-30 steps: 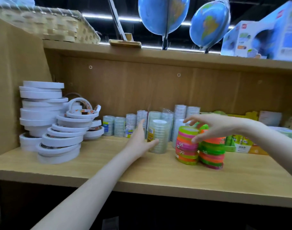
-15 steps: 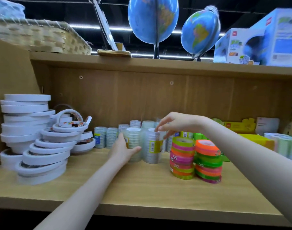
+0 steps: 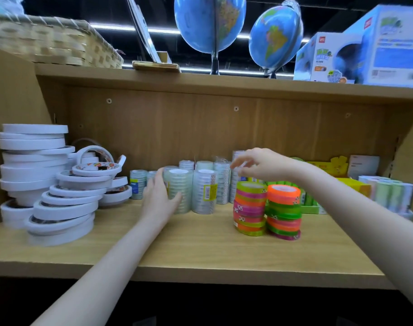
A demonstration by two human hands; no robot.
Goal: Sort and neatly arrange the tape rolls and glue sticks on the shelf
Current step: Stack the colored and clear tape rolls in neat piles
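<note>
Head view, left hand [image 3: 159, 198] cupping clear tape stack [image 3: 179, 190]; right hand [image 3: 259, 164] blurred, fingers loosely spread

Clear tape stacks [image 3: 191, 191] sit mid-shelf; flat rolls [image 3: 48, 184] left of them; neon stacks [image 3: 266, 209] right; perhaps more tape behind.

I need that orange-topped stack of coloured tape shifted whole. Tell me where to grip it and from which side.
Grip the orange-topped stack low on its side walls, coming from the front, where the shelf is bare. Its rolls sit slightly offset, so a top-only pinch would probably lift one roll. The neighbouring stack crowds its left side.
</note>
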